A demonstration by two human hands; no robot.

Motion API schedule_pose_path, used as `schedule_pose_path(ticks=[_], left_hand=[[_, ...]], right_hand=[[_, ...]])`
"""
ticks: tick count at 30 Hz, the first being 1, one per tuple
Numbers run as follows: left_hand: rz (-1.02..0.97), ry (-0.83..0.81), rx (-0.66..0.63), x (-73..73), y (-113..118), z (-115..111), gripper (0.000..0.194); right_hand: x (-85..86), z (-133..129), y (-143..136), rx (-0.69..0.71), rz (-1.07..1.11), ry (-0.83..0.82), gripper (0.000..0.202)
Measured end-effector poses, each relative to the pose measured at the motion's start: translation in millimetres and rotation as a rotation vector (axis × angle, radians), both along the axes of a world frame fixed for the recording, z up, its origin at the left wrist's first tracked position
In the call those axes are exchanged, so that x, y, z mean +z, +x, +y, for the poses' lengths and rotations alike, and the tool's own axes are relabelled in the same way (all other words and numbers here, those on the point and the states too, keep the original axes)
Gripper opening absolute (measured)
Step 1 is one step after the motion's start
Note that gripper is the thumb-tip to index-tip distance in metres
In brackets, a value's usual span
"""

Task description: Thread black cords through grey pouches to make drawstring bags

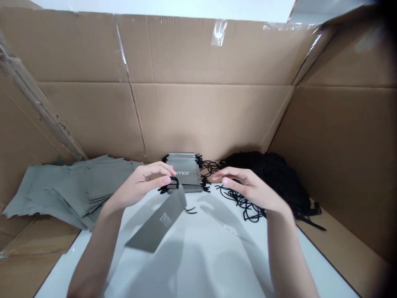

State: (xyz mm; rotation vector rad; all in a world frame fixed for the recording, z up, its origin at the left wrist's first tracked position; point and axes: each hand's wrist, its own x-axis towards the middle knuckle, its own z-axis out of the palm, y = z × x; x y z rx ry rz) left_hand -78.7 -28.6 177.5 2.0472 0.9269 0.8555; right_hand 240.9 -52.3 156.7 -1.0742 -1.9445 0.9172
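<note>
My left hand (144,182) is closed, pinching a loop of black cord (175,180) between thumb and fingertips. From that cord a flat grey pouch (158,221) with white lettering hangs tilted above the table. Loose black cord ends stick out near its upper right edge. My right hand (252,188) hovers at the right with its fingers stretched and slightly apart, and nothing shows in it. Below, between the hands, a thin metal wire tool (221,223) lies on the white table (198,269).
Behind my hands stands a neat stack of grey pouches with black cords (186,165). Loose grey pouches (71,186) lie in a pile at the left. A heap of black cords (263,174) is at the right. Cardboard walls (201,111) enclose the back and sides.
</note>
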Motion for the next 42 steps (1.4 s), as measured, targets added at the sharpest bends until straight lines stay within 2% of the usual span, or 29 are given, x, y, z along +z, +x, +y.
schedule_pose_path(ticks=[2,5,7,10,13,16,23,30,33,35,39,42], left_hand=[[-0.043,-0.022,-0.031,-0.8,6.3,-2.9,0.021],[-0.076,-0.045,-0.074,-2.3,11.5,-5.2,0.021],[-0.092,-0.05,-0.078,-3.5,12.5,-5.6,0.021],[-0.096,-0.046,-0.054,-5.7,10.9,-5.2,0.021],[-0.095,-0.034,-0.023,-6.5,6.4,-4.7,0.02],[-0.109,-0.023,0.028,-4.2,-0.5,-4.8,0.02],[0.012,0.045,0.064,3.3,-15.7,-3.5,0.02],[0.166,0.068,0.103,4.3,-11.1,-5.6,0.026],[0.143,0.169,0.206,-1.6,-4.7,-5.4,0.029],[0.125,0.299,0.263,-6.7,0.7,-5.6,0.028],[0.199,0.581,0.155,-14.4,13.8,-9.5,0.022],[0.303,0.653,0.102,-17.0,22.9,-14.4,0.021]], right_hand=[[-1.1,-1.6,-31.5,0.012,0.157,0.04,0.029],[-9.4,-1.9,-73.9,0.139,0.285,0.045,0.028],[-17.6,-0.9,-92.5,0.224,0.313,0.021,0.031],[-27.3,1.1,-104.1,0.354,0.375,-0.044,0.038],[-28.8,2.6,-101.7,0.429,0.458,-0.124,0.038],[-24.6,3.4,-92.2,0.361,0.457,-0.161,0.036],[-18.5,4.7,-72.9,0.197,0.362,-0.09,0.028],[-17.0,4.4,-69.4,0.121,0.264,0.008,0.023],[-16.3,3.0,-69.4,0.11,0.203,0.054,0.021],[-16.0,1.7,-69.6,0.099,0.172,0.084,0.02],[-15.3,-1.1,-70.2,0.077,0.131,0.108,0.017],[-14.5,-3.0,-70.5,0.069,0.12,0.133,0.019]])
